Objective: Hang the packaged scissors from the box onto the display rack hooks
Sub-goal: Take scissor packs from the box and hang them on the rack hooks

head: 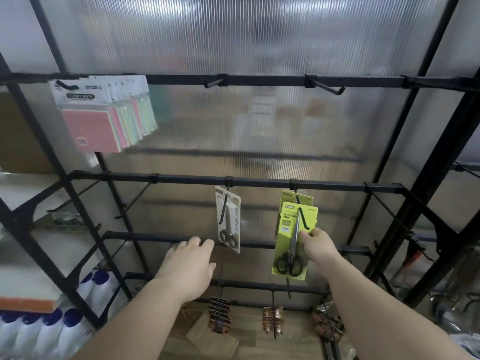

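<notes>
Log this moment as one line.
phase: hanging | right hand: pinches green scissors pack on hook | left hand: open, empty, near white scissors pack

Black metal display rack (259, 181), ribbed translucent panel behind.
- Top bar, left: packs of pastel sticky notes (101, 113) on one hook.
- Middle bar: white-carded scissors pack (228, 219); right of it, yellow-green carded black-handled scissors pack (292, 245) threaded on a black hook (304, 219), with a second yellow-green card behind.
- Right hand (318, 244): pinches that front pack's right edge.
- Left hand (188, 266): fingers relaxed, holding nothing.
- Lower left: white bottles with blue caps (52, 331).
</notes>
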A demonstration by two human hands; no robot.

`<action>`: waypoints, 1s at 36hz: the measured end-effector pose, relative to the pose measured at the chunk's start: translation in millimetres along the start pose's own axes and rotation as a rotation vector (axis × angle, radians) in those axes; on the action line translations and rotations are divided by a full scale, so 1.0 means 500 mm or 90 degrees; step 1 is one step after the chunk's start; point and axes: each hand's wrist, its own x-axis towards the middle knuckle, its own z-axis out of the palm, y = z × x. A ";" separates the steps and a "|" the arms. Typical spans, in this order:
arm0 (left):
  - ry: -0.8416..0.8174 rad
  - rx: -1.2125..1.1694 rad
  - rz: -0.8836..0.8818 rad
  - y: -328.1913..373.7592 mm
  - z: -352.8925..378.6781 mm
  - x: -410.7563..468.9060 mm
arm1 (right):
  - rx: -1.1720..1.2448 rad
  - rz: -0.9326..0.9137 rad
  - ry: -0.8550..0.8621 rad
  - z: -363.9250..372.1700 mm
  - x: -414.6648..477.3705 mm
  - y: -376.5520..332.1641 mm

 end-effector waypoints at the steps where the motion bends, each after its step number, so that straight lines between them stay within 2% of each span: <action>1: 0.000 0.000 -0.005 -0.004 0.005 0.000 | 0.001 -0.002 0.001 0.001 0.007 -0.001; 24: -0.015 -0.003 -0.047 -0.051 0.096 -0.011 | -0.001 -0.075 0.044 0.033 0.099 -0.012; 36: -0.041 -0.016 -0.047 -0.027 0.051 -0.031 | 0.013 0.048 0.014 0.002 0.030 0.028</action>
